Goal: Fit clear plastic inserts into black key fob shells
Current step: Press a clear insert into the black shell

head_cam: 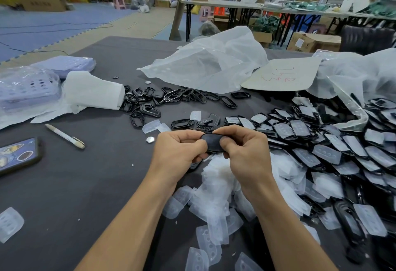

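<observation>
A black key fob shell (212,142) is held above the table between both hands. My left hand (177,153) grips its left end with curled fingers and thumb. My right hand (244,150) pinches its right end, thumb on top. A heap of clear plastic inserts (216,198) lies under my hands. Several empty black shells (147,103) are scattered further back. A large spread of shells with inserts fitted (334,142) covers the right side. Whether the held shell has an insert in it is hidden.
A phone (19,155) and a pen (64,135) lie at the left on the dark table (75,185). A coin cell (150,139) sits near my left hand. White plastic bags (205,62), a paper roll (92,90) and blister trays (27,88) stand behind.
</observation>
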Available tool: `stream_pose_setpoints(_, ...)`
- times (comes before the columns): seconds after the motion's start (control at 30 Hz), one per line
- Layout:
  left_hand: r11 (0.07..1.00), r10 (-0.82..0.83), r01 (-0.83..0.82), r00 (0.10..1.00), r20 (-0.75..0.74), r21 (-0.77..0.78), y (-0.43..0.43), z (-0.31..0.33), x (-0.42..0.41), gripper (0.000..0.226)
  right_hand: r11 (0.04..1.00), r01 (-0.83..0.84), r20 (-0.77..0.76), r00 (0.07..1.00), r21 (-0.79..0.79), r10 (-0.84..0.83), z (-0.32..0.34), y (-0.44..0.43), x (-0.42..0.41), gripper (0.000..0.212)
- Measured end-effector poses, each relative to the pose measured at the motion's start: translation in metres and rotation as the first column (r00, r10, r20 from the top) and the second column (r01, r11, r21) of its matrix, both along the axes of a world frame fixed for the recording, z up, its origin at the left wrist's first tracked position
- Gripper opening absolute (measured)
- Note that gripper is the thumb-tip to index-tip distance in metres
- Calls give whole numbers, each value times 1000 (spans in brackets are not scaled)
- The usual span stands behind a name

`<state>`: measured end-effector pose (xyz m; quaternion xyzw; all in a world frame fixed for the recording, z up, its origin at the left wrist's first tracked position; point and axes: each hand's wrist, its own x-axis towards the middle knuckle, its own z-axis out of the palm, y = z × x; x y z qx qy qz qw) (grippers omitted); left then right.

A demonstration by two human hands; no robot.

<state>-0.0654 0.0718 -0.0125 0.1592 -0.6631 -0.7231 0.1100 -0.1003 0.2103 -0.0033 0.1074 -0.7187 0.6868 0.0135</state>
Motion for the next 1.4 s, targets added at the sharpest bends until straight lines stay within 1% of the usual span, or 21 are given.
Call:
stream_pose_setpoints(0.07,997,-69,69,998,14,-41,-3,2,1,22,1000,1,-10,1000,29,-1,1,1,0,42)
stream_pose_setpoints(0.13,995,-98,99,995,20,-21,-5,3,1,23,1000,17,4,1000,21,-17,0,1,0,40)
stream_pose_setpoints(0.23,997,-69,69,998,11,30,-3,3,2,19,999,42,47,998,-26,-41,1,2,2,23)
stream_pose_setpoints(0.3,996,-20,18,1000,14,87,1,2,2,17,997,82,37,996,-10,-82,1,3,4,12)
stream_pose_setpoints(0.4,986,76,-79,997,25,147,3,0,0,14,952,294,-107,953,87,-285,1,8,5,15)
stream_pose_setpoints(0.43,982,110,-113,994,27,154,3,-1,-1,12,933,341,-161,933,116,-321,2,9,5,16)
stream_pose_setpoints(0.5,976,153,-155,988,22,152,3,-2,-1,12,916,360,-223,921,179,-319,3,10,4,17)
stream_pose_setpoints(0.57,975,168,-167,986,6,148,4,-2,-1,17,913,345,-222,928,216,-298,2,8,5,14)
stream_pose_setpoints(0.6,974,171,-169,985,-3,148,4,-2,-1,22,920,330,-197,936,212,-290,1,6,5,13)
stream_pose_setpoints(0.67,975,160,-157,987,-8,155,5,-1,-1,27,956,250,-91,967,153,-238,0,3,5,15)
stream_pose_setpoints(0.73,982,106,-105,994,-2,156,6,-1,0,27,989,130,14,991,64,-132,0,2,5,20)
stream_pose_setpoints(0.8,990,41,-41,999,3,138,6,0,2,29,997,74,51,996,1,-74,1,3,3,19)
stream_pose_setpoints(0.97,998,-30,31,999,-20,58,7,0,3,19,997,49,78,996,-63,-44,2,4,1,20)
stream_pose_setpoints(1.2,997,52,-50,998,-41,61,8,3,4,20,993,10,144,989,-120,7,3,3,2,27)
stream_pose_setpoints(1.33,998,56,-54,997,-50,43,10,4,4,33,998,21,72,997,-51,-17,2,2,3,22)
stream_pose_setpoints(1.4,999,39,-37,998,-45,35,9,3,4,32,999,23,63,998,-39,-21,1,2,2,22)
